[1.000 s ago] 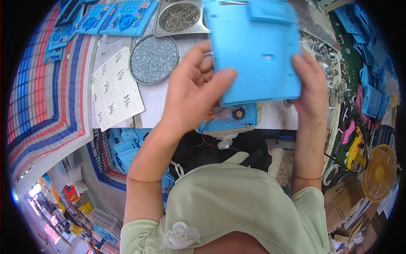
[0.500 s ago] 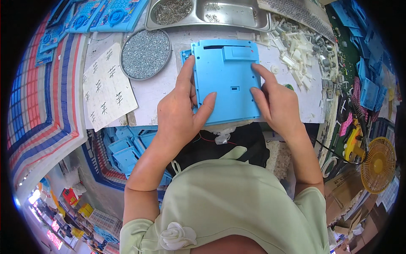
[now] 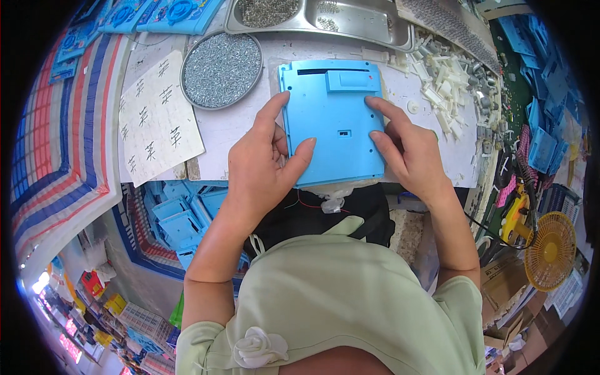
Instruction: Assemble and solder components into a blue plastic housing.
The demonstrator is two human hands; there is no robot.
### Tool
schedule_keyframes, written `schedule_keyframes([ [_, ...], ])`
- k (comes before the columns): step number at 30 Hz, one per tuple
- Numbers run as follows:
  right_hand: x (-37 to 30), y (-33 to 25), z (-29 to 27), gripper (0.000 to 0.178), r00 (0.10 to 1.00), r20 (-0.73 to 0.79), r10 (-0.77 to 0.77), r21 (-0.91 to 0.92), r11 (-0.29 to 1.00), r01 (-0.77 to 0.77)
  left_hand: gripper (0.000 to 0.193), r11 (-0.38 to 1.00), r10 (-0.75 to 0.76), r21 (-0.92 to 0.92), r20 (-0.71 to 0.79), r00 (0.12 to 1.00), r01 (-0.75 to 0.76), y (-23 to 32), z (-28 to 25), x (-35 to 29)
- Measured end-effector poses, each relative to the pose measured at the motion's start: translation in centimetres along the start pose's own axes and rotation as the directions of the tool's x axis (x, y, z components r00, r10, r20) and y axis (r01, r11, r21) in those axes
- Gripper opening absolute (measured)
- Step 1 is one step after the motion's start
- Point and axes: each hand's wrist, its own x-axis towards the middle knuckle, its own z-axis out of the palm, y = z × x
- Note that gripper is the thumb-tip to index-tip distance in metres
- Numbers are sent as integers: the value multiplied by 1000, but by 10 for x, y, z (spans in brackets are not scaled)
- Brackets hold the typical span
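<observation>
Blue panel (image 3: 328,159) settled between two spread hands, its underlying half now covered.
The left hand (image 3: 253,164) has forefinger and thumb parted at the panel's near-side edge, thumb tip over its face; the right hand (image 3: 417,153) rests forefinger and thumb, likewise parted, along the opposite edge, neither pinching; pressure cannot be told. A second ago the panel was held aloft over an open wired housing; half a second ago a housing corner jutted past it beyond the left forefinger. That corner no longer protrudes, suggesting the halves are aligned, though full seating cannot be confirmed. Beyond the left fingertips stands a round screw dish (image 3: 215,109); outward of the right fingers, white plastic parts (image 3: 445,87).
</observation>
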Motion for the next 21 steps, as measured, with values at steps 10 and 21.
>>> schedule_keyframes([
  [10, -25, 17, 5, 51, 995, 8, -95, -79, 992, 95, 62, 999, 3, -49, -36, 999, -5, -9, 5, -7],
  [21, -4, -22, -19, 53, 981, 139, -137, -378, 908, 181, 61, 998, -31, -52, 66, 997, 34, -15, 0, -24],
])
